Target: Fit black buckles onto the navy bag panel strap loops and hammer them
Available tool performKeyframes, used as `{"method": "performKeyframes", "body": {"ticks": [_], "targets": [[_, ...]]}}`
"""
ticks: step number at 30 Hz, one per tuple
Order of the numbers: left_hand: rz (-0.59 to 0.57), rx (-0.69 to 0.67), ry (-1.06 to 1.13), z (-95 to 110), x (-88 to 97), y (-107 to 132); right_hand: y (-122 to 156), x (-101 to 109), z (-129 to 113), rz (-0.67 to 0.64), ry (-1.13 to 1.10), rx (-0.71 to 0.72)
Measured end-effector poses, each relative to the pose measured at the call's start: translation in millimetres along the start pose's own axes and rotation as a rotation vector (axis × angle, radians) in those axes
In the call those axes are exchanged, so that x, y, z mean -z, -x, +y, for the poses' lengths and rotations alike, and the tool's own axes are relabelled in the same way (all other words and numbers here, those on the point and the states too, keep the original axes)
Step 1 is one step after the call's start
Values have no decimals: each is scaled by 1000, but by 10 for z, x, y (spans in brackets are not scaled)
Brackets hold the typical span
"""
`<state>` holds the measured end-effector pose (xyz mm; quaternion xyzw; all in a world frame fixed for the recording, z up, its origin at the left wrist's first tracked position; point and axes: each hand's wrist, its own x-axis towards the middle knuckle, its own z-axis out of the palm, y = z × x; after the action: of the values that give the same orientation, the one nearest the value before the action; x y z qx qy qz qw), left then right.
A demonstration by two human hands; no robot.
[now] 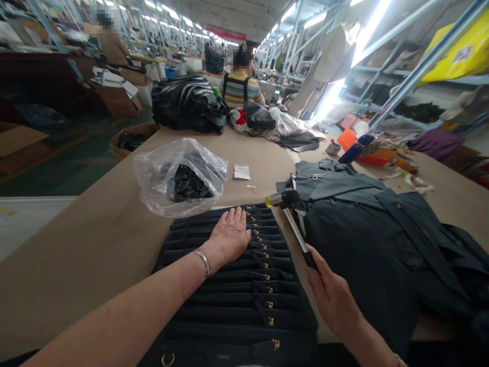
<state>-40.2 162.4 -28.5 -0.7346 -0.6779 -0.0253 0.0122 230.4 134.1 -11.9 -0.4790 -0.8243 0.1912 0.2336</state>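
Observation:
My left hand (229,235) lies flat, fingers stretched out, on a row of overlapping black straps (229,295) with small gold studs, laid out in front of me on the table. My right hand (332,295) grips the handle of a small hammer (292,224). The hammer's head hovers at the far right end of the strap row, beside a pile of dark garments (382,229). A bracelet circles my left wrist.
A clear plastic bag (179,176) of dark small parts sits beyond the straps. The brown table (95,244) runs far ahead, with black piles, a handbag (259,117) and a seated person in a striped top (240,87) at its end. Orange trays (367,148) stand at the right.

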Motion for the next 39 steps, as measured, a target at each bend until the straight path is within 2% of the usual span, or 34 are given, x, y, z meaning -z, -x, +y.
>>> {"method": "performKeyframes", "body": {"ticks": [2, 6, 8, 12, 14, 18, 21, 25, 27, 30, 35, 37, 39], "targets": [[-5, -4, -6, -4, -12, -1, 47, -52, 46, -5, 16, 2], [-18, 2, -18, -11, -7, -10, 55, -104, 114, -200, 27, -94], [-26, 6, -20, -10, 6, -11, 70, -55, 86, -165, -11, -98], [-36, 4, -17, 6, 13, -2, 183, 20, 7, 3, -43, -18], [-45, 5, -14, 12, 5, -2, 231, -10, 41, -24, 8, -20], [-66, 8, -15, -5, 35, -24, 252, -52, 244, -205, 155, -154], [-76, 11, -17, 10, 150, -4, 289, 51, 320, -121, 132, -160], [-22, -19, 9, 213, 306, 219, 468, 203, 225, -16, 107, -144], [-13, -87, 36, 357, 299, 396, 576, 207, 162, -46, 99, -125], [-28, -137, 56, 495, 192, 620, 676, 130, 106, -107, 63, -98], [-9, -123, 30, 495, 75, 702, 602, 61, 44, -158, 62, -101], [-2, -117, 8, 482, 82, 692, 557, 81, 5, -108, 56, -74], [7, -126, -8, 479, 95, 690, 539, 90, -19, 0, 35, -27]]}}
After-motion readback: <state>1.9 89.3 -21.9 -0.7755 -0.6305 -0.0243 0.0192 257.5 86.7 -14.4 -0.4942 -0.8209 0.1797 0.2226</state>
